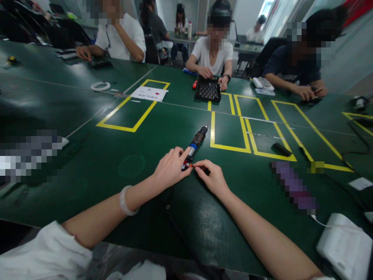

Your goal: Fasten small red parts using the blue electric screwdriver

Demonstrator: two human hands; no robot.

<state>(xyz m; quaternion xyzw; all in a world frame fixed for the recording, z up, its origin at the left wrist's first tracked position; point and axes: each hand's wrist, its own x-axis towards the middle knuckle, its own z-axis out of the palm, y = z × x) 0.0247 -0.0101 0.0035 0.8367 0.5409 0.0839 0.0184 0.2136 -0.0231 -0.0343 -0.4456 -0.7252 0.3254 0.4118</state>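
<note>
An opened-up, pen-shaped electric tool (pixel 197 139) lies on the green table in front of me, its thin metal tip pointing away and slightly right. Its casing is dark, with a blue and silver section showing inside. My left hand (pixel 171 168) is closed over the tool's near end, steadying it with thumb and fingers. Beside it, my right hand (pixel 212 177) pinches at the same end, with thumb and forefinger together at small red parts (pixel 189 165). Exactly what the right fingertips hold is too small to make out.
Yellow tape rectangles (pixel 230 147) mark the green table (pixel 96 186). A white power adapter (pixel 345 247) and a blurred-out phone-like item (pixel 294 184) lie to the right. Across the table, a person handles a black tray (pixel 208 90). A paper sheet (pixel 148 93) lies left of it.
</note>
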